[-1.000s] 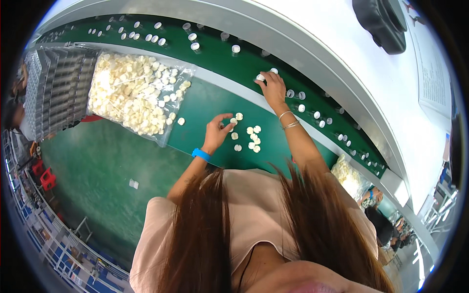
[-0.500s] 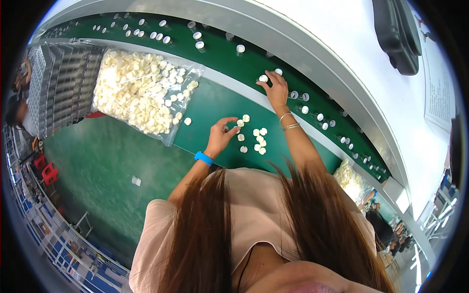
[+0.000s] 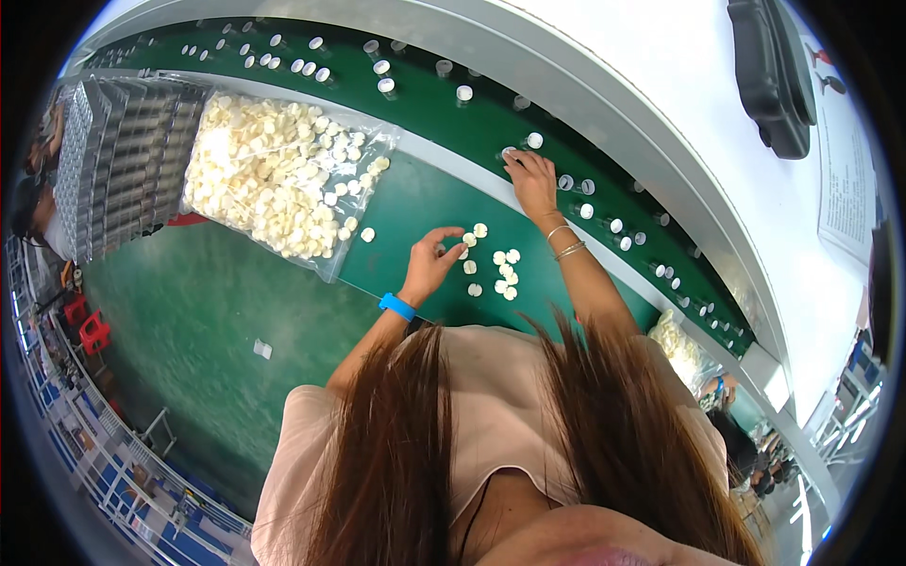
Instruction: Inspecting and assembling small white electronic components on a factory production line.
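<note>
Several cream-white notched discs (image 3: 499, 257) lie loose on the green work surface (image 3: 406, 203) in front of me. My left hand (image 3: 434, 262), with a blue wristband, hovers at the left of these discs. Its thumb and index finger are apart, their tips beside one cream disc (image 3: 469, 241). My right hand (image 3: 534, 181) reaches onto the dark green belt. Its fingers are together, bent over the white top of a small clear cup (image 3: 508, 151); the fingers hide most of that cup. Just beyond stands another white-topped cup (image 3: 535, 141).
A clear plastic bag (image 3: 274, 174) full of cream discs lies open at the left, beside stacked clear trays (image 3: 127, 170). More small cups (image 3: 386, 85) stand along the belt (image 3: 444, 113). A grey rail edges the belt; a second bag (image 3: 678, 344) sits at the right.
My right hand's fingers have come down and together over the cup's top; before, thumb and finger were spread around it. The left hand has barely moved.
</note>
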Demonstrator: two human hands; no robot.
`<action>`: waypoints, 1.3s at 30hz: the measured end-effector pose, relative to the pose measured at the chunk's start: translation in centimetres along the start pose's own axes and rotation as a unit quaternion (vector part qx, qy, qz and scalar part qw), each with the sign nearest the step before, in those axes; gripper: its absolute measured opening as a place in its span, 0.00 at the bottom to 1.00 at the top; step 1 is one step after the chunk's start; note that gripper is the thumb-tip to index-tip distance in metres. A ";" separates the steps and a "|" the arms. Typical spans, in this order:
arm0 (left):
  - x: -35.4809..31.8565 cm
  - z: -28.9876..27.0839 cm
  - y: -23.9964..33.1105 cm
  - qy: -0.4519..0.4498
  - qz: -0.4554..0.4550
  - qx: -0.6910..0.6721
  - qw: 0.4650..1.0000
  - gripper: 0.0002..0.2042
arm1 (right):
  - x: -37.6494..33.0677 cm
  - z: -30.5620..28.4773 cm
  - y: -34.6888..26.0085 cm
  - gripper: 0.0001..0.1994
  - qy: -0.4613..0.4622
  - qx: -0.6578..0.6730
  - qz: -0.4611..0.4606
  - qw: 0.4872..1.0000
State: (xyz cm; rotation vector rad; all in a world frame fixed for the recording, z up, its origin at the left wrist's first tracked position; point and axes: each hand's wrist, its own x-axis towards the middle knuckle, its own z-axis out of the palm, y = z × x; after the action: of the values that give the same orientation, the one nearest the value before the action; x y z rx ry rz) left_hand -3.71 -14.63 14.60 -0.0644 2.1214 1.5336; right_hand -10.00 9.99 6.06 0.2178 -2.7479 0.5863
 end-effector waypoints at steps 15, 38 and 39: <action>3.2 0.4 5.1 -0.137 -0.132 -0.646 0.739 0.32 | 0.6 -9.9 -9.6 0.10 -0.079 0.102 0.124 0.984; -0.1 7.8 5.6 -0.118 -0.150 -0.397 0.898 0.16 | -6.1 -15.5 -8.3 0.11 -0.040 0.212 0.090 0.972; 0.0 8.0 5.4 -0.116 -0.150 -0.404 0.895 0.17 | -6.1 -15.6 -8.3 0.11 -0.041 0.203 0.086 0.975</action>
State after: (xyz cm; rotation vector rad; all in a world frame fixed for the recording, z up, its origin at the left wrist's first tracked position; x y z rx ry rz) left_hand -2.49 -5.51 17.54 -0.4483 1.1095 1.9921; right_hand 1.80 9.54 20.49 0.0982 -2.7128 1.2109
